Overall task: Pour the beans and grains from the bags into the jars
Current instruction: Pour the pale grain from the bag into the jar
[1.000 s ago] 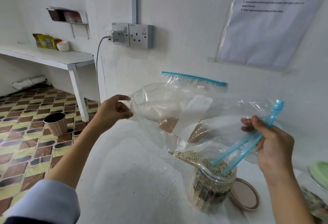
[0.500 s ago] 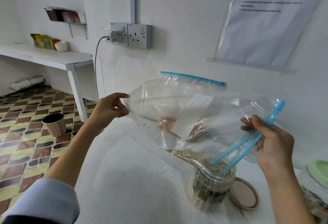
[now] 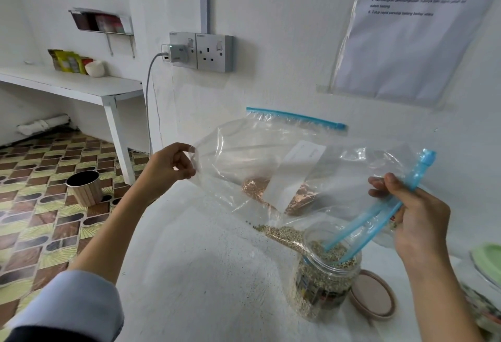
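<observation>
Left hand (image 3: 169, 166) pinching bottom corner of clear bag (image 3: 271, 168), raised. Right hand (image 3: 414, 222) clamped on its blue zip (image 3: 379, 219), mouth dipped into jar (image 3: 325, 284) near tabletop's (image 3: 203, 274) right edge. Grains (image 3: 284, 236) sliding along the lower fold. Lid (image 3: 372, 297) just beside jar. Second bag (image 3: 287, 124) against the wall.

A clear plastic bag (image 3: 311, 179) with a bright blue zip strip (image 3: 379, 219) holds pale greenish-tan grains (image 3: 284, 234). At twelve o'clock from it, a second clear bag (image 3: 284, 124), also blue-zipped, holds reddish-brown grains (image 3: 254, 187). The clear jar (image 3: 322, 284) carries a dark multicoloured label. At three o'clock from the jar lies a beige lid (image 3: 372, 297). The floor (image 3: 40, 206) is tiled brown, yellow-green and black.
</observation>
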Demonstrator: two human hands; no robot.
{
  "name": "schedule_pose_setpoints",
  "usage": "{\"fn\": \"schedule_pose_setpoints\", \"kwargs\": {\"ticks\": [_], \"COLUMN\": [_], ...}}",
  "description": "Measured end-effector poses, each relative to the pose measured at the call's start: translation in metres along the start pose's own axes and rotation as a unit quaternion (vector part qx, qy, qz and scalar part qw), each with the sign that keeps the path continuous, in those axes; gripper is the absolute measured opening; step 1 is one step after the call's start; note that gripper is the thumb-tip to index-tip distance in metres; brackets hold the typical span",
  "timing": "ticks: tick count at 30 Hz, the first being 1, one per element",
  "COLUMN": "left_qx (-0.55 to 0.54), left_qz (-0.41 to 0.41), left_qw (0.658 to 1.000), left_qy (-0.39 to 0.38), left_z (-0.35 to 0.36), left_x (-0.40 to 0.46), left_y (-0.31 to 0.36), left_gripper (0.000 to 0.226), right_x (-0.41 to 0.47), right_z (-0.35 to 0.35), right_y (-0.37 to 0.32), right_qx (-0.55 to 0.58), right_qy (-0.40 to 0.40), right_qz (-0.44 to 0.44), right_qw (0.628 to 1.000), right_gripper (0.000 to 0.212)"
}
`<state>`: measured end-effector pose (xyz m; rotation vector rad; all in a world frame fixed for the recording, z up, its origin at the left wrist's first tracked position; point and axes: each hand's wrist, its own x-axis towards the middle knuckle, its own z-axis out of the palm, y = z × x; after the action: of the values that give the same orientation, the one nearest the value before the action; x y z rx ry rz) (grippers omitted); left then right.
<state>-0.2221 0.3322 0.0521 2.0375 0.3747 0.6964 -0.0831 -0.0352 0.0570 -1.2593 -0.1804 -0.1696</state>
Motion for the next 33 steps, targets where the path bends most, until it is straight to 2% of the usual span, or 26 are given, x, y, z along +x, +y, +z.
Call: {"fn": "schedule_pose_setpoints", "kwargs": {"ticks": [7, 15, 20, 24, 28, 33], "left_qx": [-0.008, -0.025, -0.006, -0.068, -0.179, -0.281], "left_qz": [-0.025, -0.038, -0.029, -0.032, -0.088, -0.114], "left_qw": [1.000, 0.998, 0.999, 0.997, 0.979, 0.952], "left_qy": [-0.002, -0.046, 0.036, 0.004, -0.046, -0.051], "left_z": [0.002, 0.004, 0.006, 0.004, 0.003, 0.009], "left_x": [0.000, 0.000, 0.003, 0.003, 0.002, 0.004], "left_y": [0.003, 0.015, 0.017, 0.016, 0.011, 0.003], "left_gripper": [0.037, 0.042, 0.045, 0.035, 0.023, 0.039], "right_x": [0.000, 0.001, -0.003, -0.003, -0.006, -0.008], "right_z": [-0.001, -0.002, -0.002, -0.001, 0.001, 0.002], "right_y": [0.001, 0.002, 0.000, -0.002, -0.003, -0.007], "right_qx": [-0.005, 0.008, 0.009, 0.010, 0.015, 0.020], "right_qy": [0.000, 0.003, 0.003, 0.005, 0.008, 0.006], "right_qz": [-0.009, 0.003, 0.006, 0.008, 0.012, 0.012], "right_qw": [1.000, 1.000, 1.000, 1.000, 1.000, 1.000], "right_gripper": [0.008, 0.008, 0.008, 0.008, 0.006, 0.005]}}
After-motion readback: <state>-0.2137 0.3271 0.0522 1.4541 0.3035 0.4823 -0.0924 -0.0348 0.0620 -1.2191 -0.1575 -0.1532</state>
